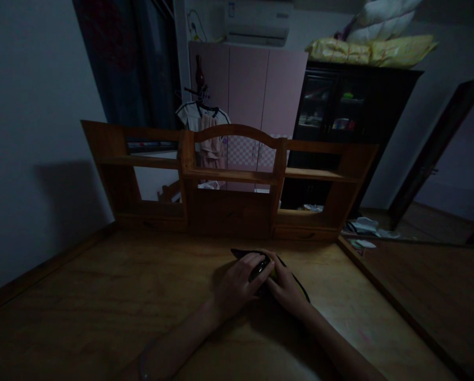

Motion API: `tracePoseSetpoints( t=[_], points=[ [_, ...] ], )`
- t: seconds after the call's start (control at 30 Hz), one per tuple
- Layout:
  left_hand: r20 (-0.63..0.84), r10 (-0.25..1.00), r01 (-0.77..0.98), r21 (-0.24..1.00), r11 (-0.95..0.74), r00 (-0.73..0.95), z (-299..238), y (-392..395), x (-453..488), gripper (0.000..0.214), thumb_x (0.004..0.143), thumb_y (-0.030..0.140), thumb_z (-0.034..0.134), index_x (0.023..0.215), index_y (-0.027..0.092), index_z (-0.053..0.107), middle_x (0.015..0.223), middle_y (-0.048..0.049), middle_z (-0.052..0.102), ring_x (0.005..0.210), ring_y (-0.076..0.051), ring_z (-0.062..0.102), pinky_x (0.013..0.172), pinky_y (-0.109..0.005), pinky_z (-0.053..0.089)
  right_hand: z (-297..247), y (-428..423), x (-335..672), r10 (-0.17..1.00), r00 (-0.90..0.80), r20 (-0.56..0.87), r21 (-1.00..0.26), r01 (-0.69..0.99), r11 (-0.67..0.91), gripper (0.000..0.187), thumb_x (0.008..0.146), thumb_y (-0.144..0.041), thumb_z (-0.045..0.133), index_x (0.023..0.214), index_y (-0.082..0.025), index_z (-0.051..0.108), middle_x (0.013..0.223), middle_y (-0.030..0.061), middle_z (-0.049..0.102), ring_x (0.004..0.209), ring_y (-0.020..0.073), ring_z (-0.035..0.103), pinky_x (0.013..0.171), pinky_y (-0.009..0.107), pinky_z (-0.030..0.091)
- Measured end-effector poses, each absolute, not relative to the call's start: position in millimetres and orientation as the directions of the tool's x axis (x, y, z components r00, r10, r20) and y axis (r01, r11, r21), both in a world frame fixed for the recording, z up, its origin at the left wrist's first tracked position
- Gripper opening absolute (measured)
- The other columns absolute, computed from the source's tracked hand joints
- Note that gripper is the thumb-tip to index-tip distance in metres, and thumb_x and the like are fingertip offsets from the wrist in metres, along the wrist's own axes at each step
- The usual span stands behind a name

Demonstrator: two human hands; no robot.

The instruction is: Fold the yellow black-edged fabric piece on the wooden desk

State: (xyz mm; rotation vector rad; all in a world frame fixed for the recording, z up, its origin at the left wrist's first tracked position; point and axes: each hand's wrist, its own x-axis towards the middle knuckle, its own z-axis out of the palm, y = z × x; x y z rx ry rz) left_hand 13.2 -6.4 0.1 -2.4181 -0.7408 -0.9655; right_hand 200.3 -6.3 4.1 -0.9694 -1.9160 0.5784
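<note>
Close together over the wooden desk top (161, 286), both hands are on a dark thing with a glossy black rounded part (260, 268) and some yellow. Its kind is unclear in the dim light. One pointed black end sticks out past the fingers at the far left, and a thin black edge with yellow runs out along the right wrist. My left hand (239, 280) is closed over its left side, thumb across the near part. From the right, my right hand (284, 286) wraps it with bent fingers. Much of the thing is hidden by the hands.
A low wooden shelf unit (233, 211) borders the desk's far side. A raised wooden rim (380, 286) runs along the right. A white wall (34, 159) closes the left. Beyond stand a pink wardrobe (247, 90) and a black cabinet (364, 106).
</note>
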Motion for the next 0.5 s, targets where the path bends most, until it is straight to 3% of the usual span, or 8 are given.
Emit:
tracePoseSetpoints(
  t=[0.13,0.37,0.5],
  points=[
    [0.706,0.325,0.619,-0.204,-0.758,0.63,-0.5,-6.4,12.8,0.069,0.089,0.039,0.063,0.147,0.019,0.031,0.137,-0.0166,0.041,0.133,-0.032,0.038,0.107,-0.047,0.041,11.8,-11.0,197.4,0.78,-0.358,0.514,-0.739,0.278,0.614,0.053,0.088,-0.014,0.046,0.14,-0.024,0.042,0.138,0.0065,0.054,0.126,0.0214,0.051,0.108,0.037,0.038],
    [0.678,0.343,0.601,-0.183,-0.778,0.65,-1.7,-6.2,12.9,0.068,0.089,0.034,0.065,0.146,0.021,0.032,0.138,-0.0158,0.041,0.132,-0.032,0.038,0.108,-0.049,0.041,3.1,-2.7,202.8,0.813,-0.321,0.486,-0.712,0.395,0.581,0.046,0.087,-0.012,0.047,0.131,-0.022,0.051,0.122,0.0077,0.066,0.109,0.0235,0.063,0.095,0.035,0.046],
    [0.694,0.318,0.578,-0.172,-0.798,0.646,0.1,-6.1,13.5,0.066,0.09,0.035,0.062,0.147,0.02,0.032,0.137,-0.016,0.042,0.131,-0.031,0.039,0.109,-0.049,0.039,0.4,-0.4,205.2,0.832,-0.299,0.467,-0.693,0.461,0.554,0.027,0.087,-0.014,0.051,0.111,-0.019,0.062,0.101,0.0062,0.072,0.091,0.0231,0.067,0.08,0.031,0.05]
  ],
)
